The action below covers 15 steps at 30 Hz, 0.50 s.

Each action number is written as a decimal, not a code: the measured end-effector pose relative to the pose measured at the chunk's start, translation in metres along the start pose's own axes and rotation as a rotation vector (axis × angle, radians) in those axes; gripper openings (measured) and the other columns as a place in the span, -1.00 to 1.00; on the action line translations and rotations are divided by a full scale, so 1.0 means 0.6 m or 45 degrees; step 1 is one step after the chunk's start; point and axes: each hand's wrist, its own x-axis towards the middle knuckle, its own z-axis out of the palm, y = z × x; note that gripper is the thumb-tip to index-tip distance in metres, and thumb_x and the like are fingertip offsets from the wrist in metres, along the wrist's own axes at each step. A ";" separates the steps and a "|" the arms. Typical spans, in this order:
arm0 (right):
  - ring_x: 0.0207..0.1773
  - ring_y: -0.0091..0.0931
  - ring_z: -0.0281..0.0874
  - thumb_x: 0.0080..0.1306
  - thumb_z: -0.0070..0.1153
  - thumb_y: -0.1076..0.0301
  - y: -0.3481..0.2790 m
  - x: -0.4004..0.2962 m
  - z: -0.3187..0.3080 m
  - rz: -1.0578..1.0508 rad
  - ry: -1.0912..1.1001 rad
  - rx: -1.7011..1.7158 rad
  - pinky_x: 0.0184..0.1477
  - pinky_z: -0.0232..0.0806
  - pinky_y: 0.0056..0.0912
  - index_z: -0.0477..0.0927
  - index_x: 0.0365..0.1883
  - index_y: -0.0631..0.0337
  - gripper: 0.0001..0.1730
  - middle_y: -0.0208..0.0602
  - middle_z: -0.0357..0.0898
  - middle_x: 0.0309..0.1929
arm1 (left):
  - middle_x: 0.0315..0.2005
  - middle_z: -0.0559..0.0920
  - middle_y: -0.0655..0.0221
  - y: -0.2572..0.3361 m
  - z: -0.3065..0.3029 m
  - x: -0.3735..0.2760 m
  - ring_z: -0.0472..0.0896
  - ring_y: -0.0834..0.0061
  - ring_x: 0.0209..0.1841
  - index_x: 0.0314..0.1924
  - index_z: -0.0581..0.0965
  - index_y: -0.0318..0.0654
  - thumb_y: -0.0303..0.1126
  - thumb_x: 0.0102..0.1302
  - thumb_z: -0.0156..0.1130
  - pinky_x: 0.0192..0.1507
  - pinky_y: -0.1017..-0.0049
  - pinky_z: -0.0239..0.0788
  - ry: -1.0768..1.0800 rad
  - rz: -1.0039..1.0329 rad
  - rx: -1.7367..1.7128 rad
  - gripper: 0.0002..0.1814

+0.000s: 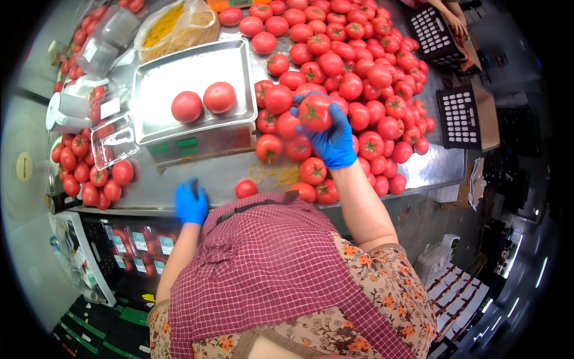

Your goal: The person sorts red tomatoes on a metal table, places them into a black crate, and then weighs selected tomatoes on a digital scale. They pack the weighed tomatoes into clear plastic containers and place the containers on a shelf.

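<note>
My right hand, in a blue glove, holds a red tomato in its fingers above a large heap of tomatoes on a metal table. Two tomatoes, one of them on the left, lie in a shallow metal tray that rests on a scale with green displays. My left hand, also gloved in blue, is at the table's front edge with its fingers partly apart and nothing in it. A single tomato lies between my body and the scale.
Yellow rubber bands lie near the front edge; more fill a plastic bag behind the tray. Clear plastic containers and another tomato pile are at left. Packed tomatoes sit in a crate below. Black crates and another person's hands are at right.
</note>
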 end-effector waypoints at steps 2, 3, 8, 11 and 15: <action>0.11 -0.03 0.55 0.39 0.10 0.01 0.006 0.000 0.018 0.145 -0.058 0.175 -0.11 0.61 -0.09 0.43 0.23 0.14 -0.44 0.01 0.49 0.16 | -0.14 0.57 0.09 0.001 -0.001 0.001 0.55 0.02 -0.06 0.07 0.57 -0.08 -0.24 0.27 0.23 -0.02 0.15 0.42 -0.020 -0.022 -0.022 -0.64; 0.07 -0.04 0.57 0.40 0.06 -0.01 0.010 0.001 0.019 0.168 -0.063 0.184 -0.17 0.60 -0.11 0.44 0.21 0.14 -0.46 0.03 0.50 0.14 | -0.14 0.57 0.09 0.000 0.000 0.001 0.55 0.02 -0.06 0.07 0.57 -0.08 -0.24 0.27 0.23 -0.03 0.15 0.42 -0.014 -0.017 -0.027 -0.64; -0.08 -0.09 0.60 0.48 -0.11 -0.06 0.031 0.016 0.021 0.203 -0.012 0.122 -0.36 0.55 -0.17 0.47 0.16 0.14 -0.49 0.05 0.55 0.08 | -0.15 0.57 0.09 -0.001 0.000 -0.002 0.55 0.02 -0.07 0.06 0.57 -0.06 -0.24 0.25 0.24 -0.04 0.15 0.43 0.001 -0.031 -0.037 -0.64; -0.05 -0.10 0.61 0.51 -0.17 -0.07 0.051 0.031 0.026 -0.035 0.032 -0.387 -0.37 0.54 -0.17 0.47 0.15 0.12 -0.50 -0.02 0.57 0.07 | -0.18 0.58 0.10 -0.006 0.002 -0.001 0.56 0.03 -0.07 0.05 0.57 -0.04 -0.23 0.25 0.25 -0.05 0.14 0.43 0.035 0.010 0.014 -0.64; 0.01 -0.13 0.62 0.54 -0.23 -0.10 0.063 0.081 0.034 0.235 0.045 0.016 -0.36 0.54 -0.16 0.48 0.15 0.10 -0.49 -0.10 0.59 0.06 | -0.20 0.57 0.12 -0.002 0.001 -0.001 0.56 0.04 -0.10 0.04 0.57 -0.04 -0.24 0.25 0.25 -0.08 0.15 0.43 0.054 -0.014 0.018 -0.65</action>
